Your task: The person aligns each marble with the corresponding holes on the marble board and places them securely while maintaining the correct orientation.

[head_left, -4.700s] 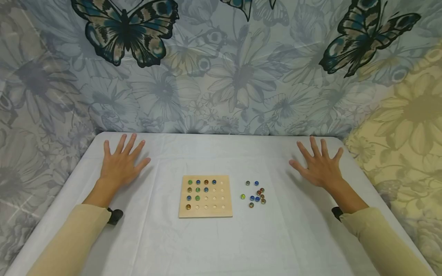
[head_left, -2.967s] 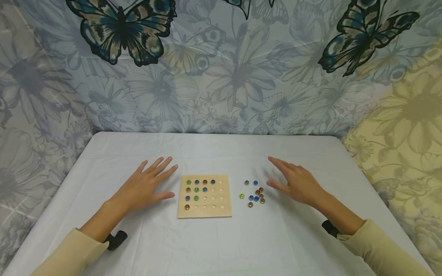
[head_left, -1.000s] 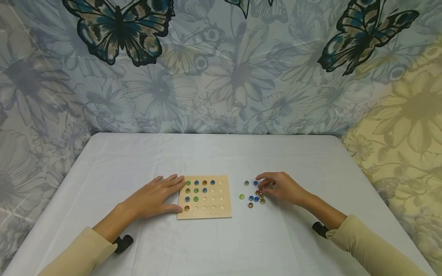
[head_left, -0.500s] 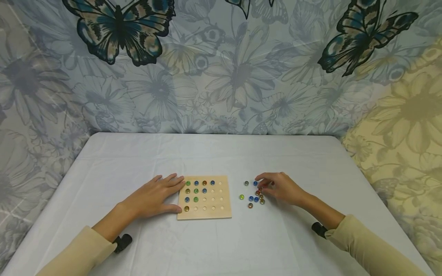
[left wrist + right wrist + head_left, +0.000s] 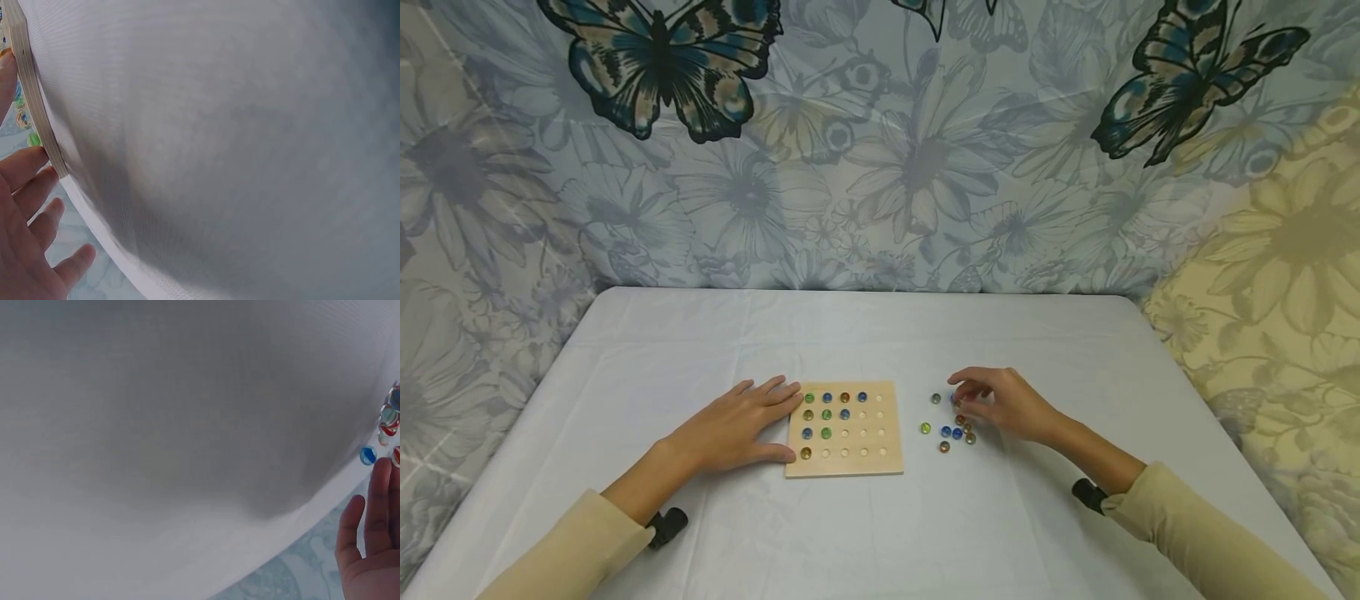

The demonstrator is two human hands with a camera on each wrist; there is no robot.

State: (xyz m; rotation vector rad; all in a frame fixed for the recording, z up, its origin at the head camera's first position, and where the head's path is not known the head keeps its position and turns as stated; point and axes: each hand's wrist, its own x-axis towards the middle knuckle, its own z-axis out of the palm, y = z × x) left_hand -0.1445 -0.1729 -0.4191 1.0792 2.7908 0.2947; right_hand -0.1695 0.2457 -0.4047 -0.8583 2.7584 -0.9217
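A wooden board (image 5: 872, 463) with rows of round hollows lies mid-table, several glass marbles seated toward its left and back. My left hand (image 5: 737, 429) rests at the board's left side, fingers spread and nearly straight; in the left wrist view its fingertips touch the wooden edge (image 5: 39, 112). Right of the board, my right hand (image 5: 1011, 406) pinches a red-streaked marble (image 5: 396, 456) between thumb and fingers, largely covered in the head view. Beside those fingertips in the right wrist view is a blue marble (image 5: 368, 455).
Several loose marbles lie right of the board: a yellow-green one (image 5: 925, 428), a grey one (image 5: 936, 398), a blue one (image 5: 946, 432) and a brown one (image 5: 944, 447) among them. White cloth (image 5: 880, 542) covers the table, and a patterned fabric wall (image 5: 880, 208) stands behind.
Both hands have come inward from the table's sides. My left hand has settled on the board's edge; my right has picked a red marble from the cluster and shifted slightly up and left.
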